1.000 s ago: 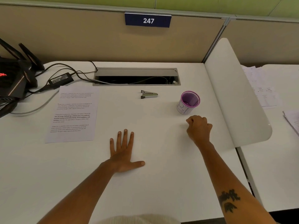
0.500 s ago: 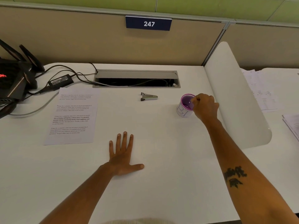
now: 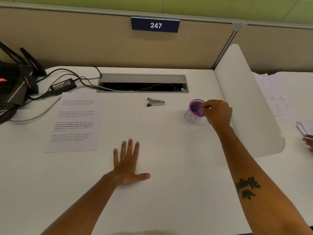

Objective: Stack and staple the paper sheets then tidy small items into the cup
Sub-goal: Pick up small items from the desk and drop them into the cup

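One purple cup (image 3: 194, 111) — contents unclear — right hand (image 3: 218, 113) fingers pinched together over its rim, left hand (image 3: 128, 165) fingers spread flat.

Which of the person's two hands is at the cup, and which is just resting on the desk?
The right hand is at the purple cup, fingertips pinched over its rim. The left hand lies flat, fingers spread, on the white desk, well short of the cup.

an office cubicle is shown: white desk (image 3: 169, 192) enclosed by beige partition panels (image 3: 84, 41), numbered w/ a blue "247" plate (image 3: 155, 25); cable tray (image 3: 143, 83) is set into the desktop, router (image 3: 11, 82) & power adapter (image 3: 63, 84) are placed at left.
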